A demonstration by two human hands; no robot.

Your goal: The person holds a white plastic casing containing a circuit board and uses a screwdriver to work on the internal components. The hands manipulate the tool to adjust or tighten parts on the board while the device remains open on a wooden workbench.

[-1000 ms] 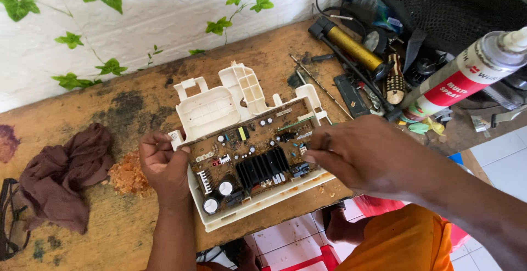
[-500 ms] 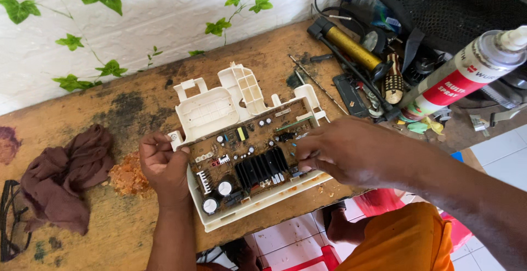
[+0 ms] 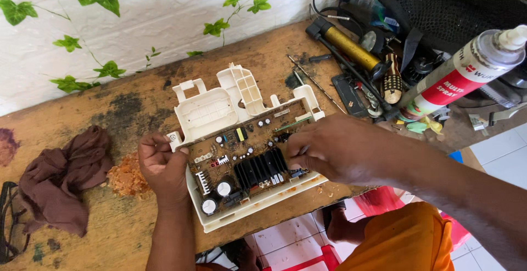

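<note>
1. My left hand [image 3: 163, 168] is curled against the left edge of the circuit board [image 3: 241, 158], with the fingers closed on the rim of the white plastic housing [image 3: 219, 109]. I hold it like this so that the board does not slide on the tabletop [image 3: 110, 106].
2. My right hand [image 3: 340, 150] lies over the right part of the board, beside the black heat sink [image 3: 262, 168]. Its fingers are pinched nearly together, and something thin and grey shows between them. What it is, I cannot tell; my own knuckles hide it.
3. The board sits in its housing at the front edge of the tabletop, close to my body. Here both hands reach it easily and I look straight down at the parts.
4. The brown rag [image 3: 57, 180] lies well to the left, next to a small heap of orange crumbs [image 3: 127, 176], away from the board.
5. The tools are on the right: a yellow-barrelled tool [image 3: 351, 49], a spray can [image 3: 461, 73] that leans across the view, and a black bag [image 3: 439, 13] behind them. They are near my right hand but do not touch the board.
</note>
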